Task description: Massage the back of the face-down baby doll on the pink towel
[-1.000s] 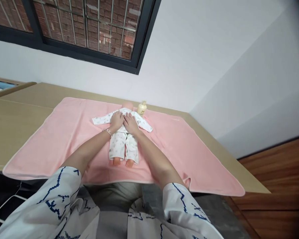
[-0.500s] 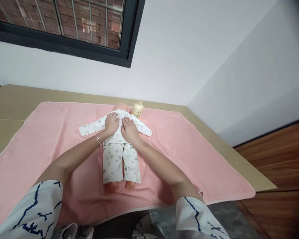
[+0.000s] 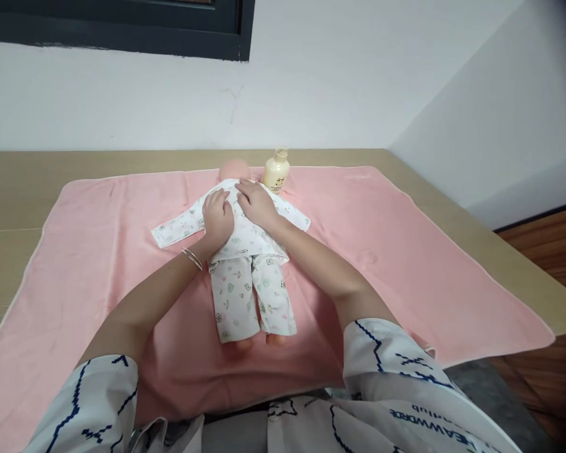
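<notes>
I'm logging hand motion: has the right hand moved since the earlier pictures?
Yes: judged against the bottle, the right hand has moved toward the head of the doll, now reaching past the level of the bottle's base.

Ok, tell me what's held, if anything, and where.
Nothing looks gripped: the left hand and right hand rest on the doll, over its upper body.
</notes>
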Motion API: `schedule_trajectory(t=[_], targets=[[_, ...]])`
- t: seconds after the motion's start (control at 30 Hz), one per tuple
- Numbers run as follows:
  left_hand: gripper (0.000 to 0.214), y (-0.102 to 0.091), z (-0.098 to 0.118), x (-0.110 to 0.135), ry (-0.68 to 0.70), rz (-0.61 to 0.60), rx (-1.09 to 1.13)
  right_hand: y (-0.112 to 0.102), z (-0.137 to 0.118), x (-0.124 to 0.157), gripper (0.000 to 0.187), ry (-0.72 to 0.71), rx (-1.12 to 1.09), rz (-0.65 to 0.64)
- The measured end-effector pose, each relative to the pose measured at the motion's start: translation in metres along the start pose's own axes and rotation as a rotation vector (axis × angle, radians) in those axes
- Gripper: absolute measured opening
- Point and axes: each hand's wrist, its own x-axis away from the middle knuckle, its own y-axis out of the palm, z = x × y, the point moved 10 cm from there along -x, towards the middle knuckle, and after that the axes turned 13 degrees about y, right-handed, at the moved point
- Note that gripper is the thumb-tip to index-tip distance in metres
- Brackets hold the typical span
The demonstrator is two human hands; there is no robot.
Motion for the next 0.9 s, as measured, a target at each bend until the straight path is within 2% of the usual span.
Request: schedule_trajectory(t=[0.1,0.17,0.23,0.37,0.5,0.6,0.67,0.73,0.8,0.9], targets=[[0.040,0.002,-0.002,0.002,-0.001,-0.005,0.012,-0.005,0.004,0.018,0.050,0.098,0.036,0.077],[0.040,0.004,-0.004,0.003,0.005,-0.001,0.026,-0.003,0.003,0.029,0.051,0.112,0.051,0.081],[0.039,0.005,-0.006,0.003,0.016,0.003,0.037,-0.001,-0.003,0.037,0.051,0.071,0.055,0.076],[0.038,0.010,-0.009,0.004,0.040,-0.003,0.047,0.003,-0.017,0.044,0.048,-0.099,0.058,0.035],[0.044,0.014,-0.006,0.005,0.087,-0.043,0.032,0.008,-0.010,0.032,0.049,-0.168,0.072,-0.122],[0.044,0.015,-0.004,0.007,0.103,-0.066,0.027,0.007,0.004,0.024,0.057,-0.092,0.063,-0.188],[0.042,0.015,-0.004,0.008,0.103,-0.078,0.032,0.005,0.011,0.026,0.066,0.011,0.078,-0.164],[0.041,0.016,-0.006,0.009,0.093,-0.086,0.044,0.002,0.008,0.034,0.065,0.076,0.115,-0.124],[0.040,0.017,-0.009,0.010,0.090,-0.091,0.052,0.002,-0.004,0.043,0.057,0.026,0.143,-0.118],[0.041,0.018,-0.010,0.011,0.110,-0.076,0.042,0.007,-0.018,0.045,0.047,-0.138,0.106,-0.181]])
